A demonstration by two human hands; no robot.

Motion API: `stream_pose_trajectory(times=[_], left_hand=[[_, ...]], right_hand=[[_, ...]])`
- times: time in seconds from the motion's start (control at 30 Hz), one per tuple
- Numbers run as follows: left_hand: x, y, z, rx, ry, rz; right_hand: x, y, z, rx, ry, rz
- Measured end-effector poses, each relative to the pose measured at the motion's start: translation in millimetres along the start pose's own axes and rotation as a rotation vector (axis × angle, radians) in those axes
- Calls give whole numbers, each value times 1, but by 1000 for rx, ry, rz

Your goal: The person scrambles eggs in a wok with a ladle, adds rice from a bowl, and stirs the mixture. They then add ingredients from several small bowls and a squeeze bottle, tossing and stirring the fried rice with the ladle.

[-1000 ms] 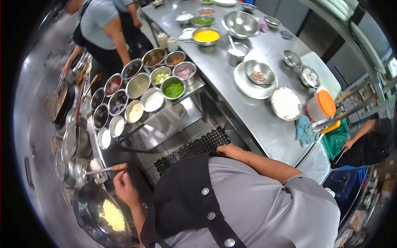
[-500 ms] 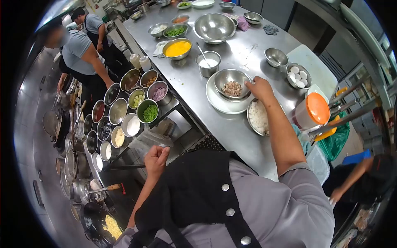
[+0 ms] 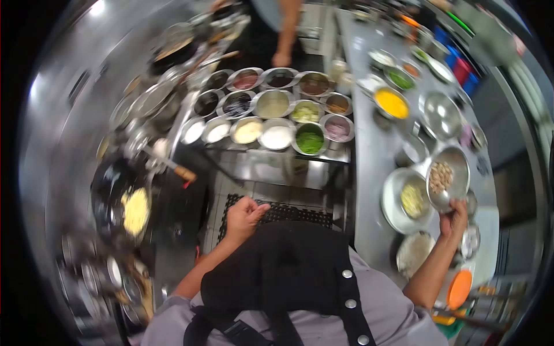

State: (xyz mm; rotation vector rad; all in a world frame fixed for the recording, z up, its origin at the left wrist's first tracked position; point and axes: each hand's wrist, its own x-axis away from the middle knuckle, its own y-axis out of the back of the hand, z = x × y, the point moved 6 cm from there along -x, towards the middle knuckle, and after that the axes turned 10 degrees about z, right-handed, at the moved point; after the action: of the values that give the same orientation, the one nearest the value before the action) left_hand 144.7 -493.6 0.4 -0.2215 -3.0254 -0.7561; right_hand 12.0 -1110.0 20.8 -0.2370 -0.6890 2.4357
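Note:
Over the steel counter on the right, my right hand [image 3: 454, 218] grips the rim of a steel bowl [image 3: 456, 183] that holds chopped, light brown pieces [image 3: 441, 176]. The bowl is tilted. Just left of it, a second bowl with pale yellow-green shreds [image 3: 412, 200] stands on a white plate [image 3: 389, 212]. Near the middle, in front of the black apron, my left hand [image 3: 247, 217] has its fingers curled in; whether it holds anything is hidden. A bowl of white rice-like food [image 3: 414, 254] sits beside my right forearm.
Several steel containers of ingredients [image 3: 276, 104] stand in rows ahead. On the left, a black wok [image 3: 109, 182] holds yellow food [image 3: 135, 210]. A bowl of yellow liquid [image 3: 391, 103] stands on the right counter. A co-worker's arm [image 3: 287, 32] reaches down beyond the containers.
The view has turned left. My right hand has lifted the bowl of brown pieces off the plate, uncovering the bowl of shreds below. My left hand stays curled.

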Motion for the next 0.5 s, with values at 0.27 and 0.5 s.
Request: stream_pose_trajectory(times=[0.27,0.5], left_hand=[[68,105,58,125,104,-144],[170,207,113,99,111,-456]], right_hand=[[-4,-292,-153,-207,-357,563],[127,-595,-172,403,458,813]])
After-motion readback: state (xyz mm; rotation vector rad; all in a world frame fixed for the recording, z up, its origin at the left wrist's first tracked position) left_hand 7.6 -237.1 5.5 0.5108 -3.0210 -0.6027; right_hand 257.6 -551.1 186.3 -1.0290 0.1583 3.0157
